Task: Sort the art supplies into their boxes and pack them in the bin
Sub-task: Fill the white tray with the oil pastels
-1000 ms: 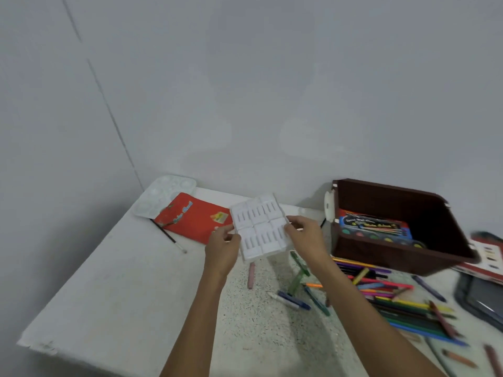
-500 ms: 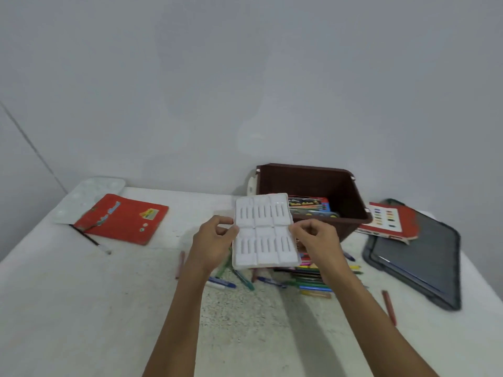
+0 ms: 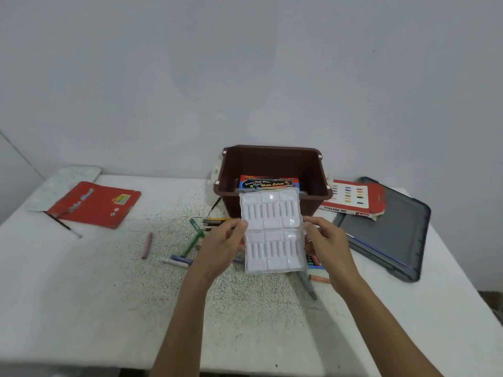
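Note:
A white plastic insert tray (image 3: 272,232) with slotted compartments is held upright above the table, in front of the brown bin (image 3: 275,159). My left hand (image 3: 221,246) pinches its left edge and my right hand (image 3: 325,242) grips its right edge. Inside the bin lies a water colour box (image 3: 268,183). Loose crayons and pencils (image 3: 190,243) are scattered on the table under and left of the tray. The oil pastels box (image 3: 351,197) lies open right of the bin.
A red flat pack (image 3: 95,204) sits at the left on a white paint palette (image 3: 68,178), with a thin brush (image 3: 64,225) beside it. A dark grey lid (image 3: 389,232) lies at the right. One pink crayon (image 3: 147,244) lies apart. The wall is close behind the bin.
My view has swung right, bringing the bin to the centre. Both hands have carried the white tray to the right, now in front of the bin, turned more upright.

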`<state>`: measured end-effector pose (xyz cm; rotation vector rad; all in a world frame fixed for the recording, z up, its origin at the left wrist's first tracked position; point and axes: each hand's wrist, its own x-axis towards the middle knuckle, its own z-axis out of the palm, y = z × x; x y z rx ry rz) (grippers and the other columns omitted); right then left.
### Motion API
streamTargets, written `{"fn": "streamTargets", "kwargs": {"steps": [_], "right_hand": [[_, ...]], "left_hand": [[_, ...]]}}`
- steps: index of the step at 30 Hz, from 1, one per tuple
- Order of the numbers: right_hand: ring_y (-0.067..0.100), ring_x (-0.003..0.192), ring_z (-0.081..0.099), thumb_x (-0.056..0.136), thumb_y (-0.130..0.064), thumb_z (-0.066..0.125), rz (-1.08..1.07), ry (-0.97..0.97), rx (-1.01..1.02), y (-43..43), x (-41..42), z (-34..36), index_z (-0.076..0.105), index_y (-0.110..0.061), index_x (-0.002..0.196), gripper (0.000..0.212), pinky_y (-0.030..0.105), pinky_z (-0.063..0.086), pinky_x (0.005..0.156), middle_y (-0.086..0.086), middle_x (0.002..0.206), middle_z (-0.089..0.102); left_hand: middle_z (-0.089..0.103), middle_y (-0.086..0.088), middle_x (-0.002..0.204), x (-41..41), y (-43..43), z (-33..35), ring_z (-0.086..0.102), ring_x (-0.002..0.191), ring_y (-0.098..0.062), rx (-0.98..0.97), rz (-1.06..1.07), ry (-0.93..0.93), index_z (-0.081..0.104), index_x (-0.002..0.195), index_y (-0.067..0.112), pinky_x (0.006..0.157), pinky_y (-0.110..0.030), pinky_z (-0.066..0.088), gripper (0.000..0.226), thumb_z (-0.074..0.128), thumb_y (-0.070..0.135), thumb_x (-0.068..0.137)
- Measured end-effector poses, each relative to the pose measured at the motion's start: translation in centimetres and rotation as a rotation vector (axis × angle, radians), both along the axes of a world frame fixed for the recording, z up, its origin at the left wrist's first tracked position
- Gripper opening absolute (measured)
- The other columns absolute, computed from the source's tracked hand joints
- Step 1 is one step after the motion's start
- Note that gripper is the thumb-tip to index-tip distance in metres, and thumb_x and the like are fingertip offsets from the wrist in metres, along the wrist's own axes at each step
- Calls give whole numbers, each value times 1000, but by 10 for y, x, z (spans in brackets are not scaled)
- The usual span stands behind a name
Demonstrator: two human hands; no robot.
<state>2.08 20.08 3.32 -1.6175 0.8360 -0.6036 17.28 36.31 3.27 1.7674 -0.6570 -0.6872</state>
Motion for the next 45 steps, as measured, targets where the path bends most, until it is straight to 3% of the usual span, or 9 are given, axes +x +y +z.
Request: {"fn": "streamTargets", "kwargs": {"steps": [7,13,15,18,26,31,35,39,45], "right_hand": [[14,80,70,99,-41,48,27,-60,101,9,-11,-9,72,-31,88,28,26,59,72,0,82,73],[10,75,70,97,-19,57,-8,-75,131,29,-12,-19,68,-4,85,22,18,54,58,-4,82,73],[14,79,68,96,-15,59,-7,-53,107,35,-11,-26,68,-7,86,16,21,57,63,-4,85,72],[7,84,65,94,-14,62,-12,9,39,45,-10,-36,69,-19,90,10,19,54,67,-5,90,70],[23,76,66,93,-20,65,82,219,-20,60,-24,-55,64,-28,103,13,42,58,70,3,85,64],[10,56,65,90,-23,68,188,379,-19,62,-33,-68,57,-28,108,22,19,49,50,11,77,68],[15,58,67,90,-24,68,276,474,-16,62,-36,-77,57,-27,108,21,30,56,55,10,71,69],[7,61,65,92,-23,64,269,523,-142,58,-33,-84,56,-27,124,33,20,50,56,-2,67,68],[16,68,63,93,-11,59,191,513,-247,46,-17,-91,58,-17,131,39,16,44,55,8,78,69]], "left_hand": [[75,7,100,-2,15,5,72,93,-11,-82,28,82,66,109,33,86,-32,52,37,34,50,102],[74,5,96,-1,24,-6,70,92,-13,18,41,-11,69,98,17,76,-27,53,29,53,41,99],[70,9,97,1,29,-13,68,90,-5,61,55,-52,66,101,21,73,-21,52,10,65,27,93],[67,9,96,2,36,-25,67,88,-4,123,79,-108,63,110,21,74,-21,53,22,68,15,90],[65,6,85,-3,55,-54,64,84,-6,366,-74,-137,48,134,29,66,-25,44,54,73,31,87],[63,13,81,-9,68,-66,60,76,2,507,-222,-145,49,133,24,61,-19,41,54,74,34,86],[63,8,88,-9,69,-73,64,85,-10,548,-292,-108,48,130,24,70,-27,46,50,73,31,87],[65,2,89,-14,65,-83,64,85,-14,466,-222,-209,47,137,25,73,-25,48,50,68,25,91],[56,6,96,-16,54,-100,58,76,-8,327,-128,-390,51,140,24,72,-28,50,50,66,23,92]]}}
